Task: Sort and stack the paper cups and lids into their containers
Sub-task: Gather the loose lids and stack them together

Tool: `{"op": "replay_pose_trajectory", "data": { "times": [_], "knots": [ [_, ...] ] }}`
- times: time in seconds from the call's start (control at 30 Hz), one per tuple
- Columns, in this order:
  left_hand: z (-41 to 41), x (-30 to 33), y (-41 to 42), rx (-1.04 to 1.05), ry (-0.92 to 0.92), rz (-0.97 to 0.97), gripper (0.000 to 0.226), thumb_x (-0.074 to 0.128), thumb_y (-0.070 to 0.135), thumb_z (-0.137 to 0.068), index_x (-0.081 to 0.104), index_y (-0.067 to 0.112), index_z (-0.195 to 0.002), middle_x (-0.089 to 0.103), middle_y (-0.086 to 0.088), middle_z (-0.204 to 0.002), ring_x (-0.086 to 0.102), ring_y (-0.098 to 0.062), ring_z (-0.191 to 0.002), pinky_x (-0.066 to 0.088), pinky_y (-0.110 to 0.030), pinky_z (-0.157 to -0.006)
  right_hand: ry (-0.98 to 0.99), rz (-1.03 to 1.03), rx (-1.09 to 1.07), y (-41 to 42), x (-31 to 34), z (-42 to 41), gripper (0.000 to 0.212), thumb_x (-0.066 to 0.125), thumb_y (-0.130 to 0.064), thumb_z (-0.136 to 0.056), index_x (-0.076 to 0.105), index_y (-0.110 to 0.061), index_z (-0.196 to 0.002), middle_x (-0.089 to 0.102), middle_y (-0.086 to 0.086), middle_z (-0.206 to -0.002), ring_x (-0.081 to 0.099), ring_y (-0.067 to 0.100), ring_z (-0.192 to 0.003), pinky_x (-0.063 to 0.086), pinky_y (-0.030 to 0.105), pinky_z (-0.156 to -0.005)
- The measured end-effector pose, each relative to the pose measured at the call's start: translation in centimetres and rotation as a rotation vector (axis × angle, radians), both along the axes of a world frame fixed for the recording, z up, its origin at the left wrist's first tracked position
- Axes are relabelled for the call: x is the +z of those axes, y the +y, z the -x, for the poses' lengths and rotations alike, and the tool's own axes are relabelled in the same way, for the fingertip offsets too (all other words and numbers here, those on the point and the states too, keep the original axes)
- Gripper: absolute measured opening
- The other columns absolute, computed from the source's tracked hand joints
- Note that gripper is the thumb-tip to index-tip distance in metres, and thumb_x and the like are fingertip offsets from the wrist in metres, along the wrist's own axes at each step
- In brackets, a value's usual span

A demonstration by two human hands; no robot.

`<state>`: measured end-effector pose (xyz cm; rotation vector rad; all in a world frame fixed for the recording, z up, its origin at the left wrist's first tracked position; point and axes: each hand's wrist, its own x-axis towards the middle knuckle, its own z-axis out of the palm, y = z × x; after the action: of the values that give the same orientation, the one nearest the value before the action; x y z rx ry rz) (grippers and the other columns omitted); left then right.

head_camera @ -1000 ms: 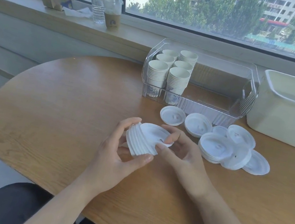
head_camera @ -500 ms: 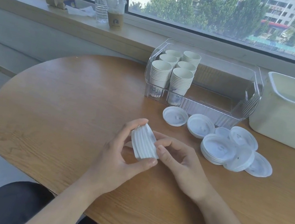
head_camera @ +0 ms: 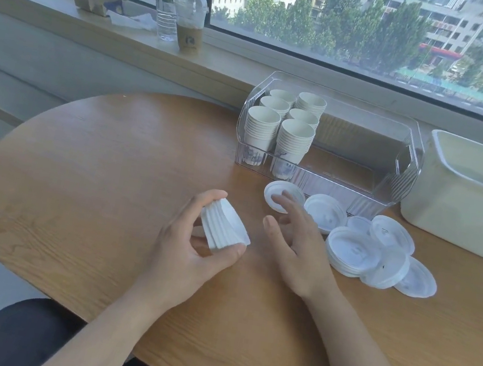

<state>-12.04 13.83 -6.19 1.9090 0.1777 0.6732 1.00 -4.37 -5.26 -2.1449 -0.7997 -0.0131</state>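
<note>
The right hand (head_camera: 293, 246) is smeared by motion, its fingertips blurring over a single lid (head_camera: 277, 192) on the table, so whether they touch it is hard to say; the fingers look spread and relaxed, holding nothing. The left hand (head_camera: 191, 248) grips a nested stack of lids (head_camera: 224, 227) tilted on its side, thumb below and fingers curled over the top, its ribbed white rims showing edge-on. Loose lids (head_camera: 373, 249), thin, round and white, lie overlapping on the grainy wooden table (head_camera: 100, 178) just in front of the clear plastic bin (head_camera: 394, 176). Inside that bin's left end stand six stacks of paper cups (head_camera: 285, 126), their lower parts dimmed behind the fluted wall. To the right a cream tub (head_camera: 466, 204) is cut off by the frame edge, its inside out of sight.
</note>
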Motion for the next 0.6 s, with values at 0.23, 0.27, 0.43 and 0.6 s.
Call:
{"op": "replay_pose_trajectory", "data": {
  "times": [0.23,0.27,0.43,0.6],
  "knots": [
    [0.0,0.7,1.8,0.022,-0.038,0.055,0.073,0.084,0.053,-0.07,0.055,0.05,-0.136,0.061,0.023,-0.134,0.065,-0.006,-0.12,0.054,-0.013,-0.085,-0.154,0.226,-0.109,0.1,-0.4,-0.9,0.053,0.07,-0.044,-0.094,0.054,-0.034,-0.144,0.069,-0.015,-0.117,0.055,0.013,-0.11,0.041,0.04,-0.103],
    [0.2,0.6,1.9,0.015,-0.034,0.05,0.073,0.085,0.053,-0.07,0.055,0.05,-0.137,0.061,0.021,-0.135,0.066,-0.006,-0.12,0.054,-0.012,-0.085,-0.156,0.203,-0.099,-0.1,-0.4,-0.8,0.051,0.072,-0.046,-0.092,0.056,-0.035,-0.14,0.068,-0.02,-0.11,0.055,0.01,-0.105,0.041,0.039,-0.101],
    [1.0,-0.1,2.5,-0.034,-0.01,0.044,0.078,0.086,0.054,-0.07,0.053,0.049,-0.14,0.06,0.019,-0.14,0.067,-0.008,-0.121,0.059,-0.022,-0.089,-0.136,0.131,-0.067,-1.7,-0.2,0.0,0.057,0.071,-0.072,-0.078,0.062,-0.044,-0.127,0.065,-0.02,-0.087,0.055,0.003,-0.096,0.041,0.031,-0.097],
    [1.0,-0.3,2.6,-0.064,-0.01,0.052,0.079,0.087,0.052,-0.071,0.053,0.047,-0.142,0.06,0.018,-0.14,0.066,-0.009,-0.122,0.058,-0.022,-0.091,-0.149,0.145,-0.057,-1.5,0.3,0.3,0.088,0.069,-0.086,-0.067,0.052,-0.045,-0.143,0.058,-0.023,-0.121,0.053,0.01,-0.115,0.039,0.034,-0.104]
  ]
}}
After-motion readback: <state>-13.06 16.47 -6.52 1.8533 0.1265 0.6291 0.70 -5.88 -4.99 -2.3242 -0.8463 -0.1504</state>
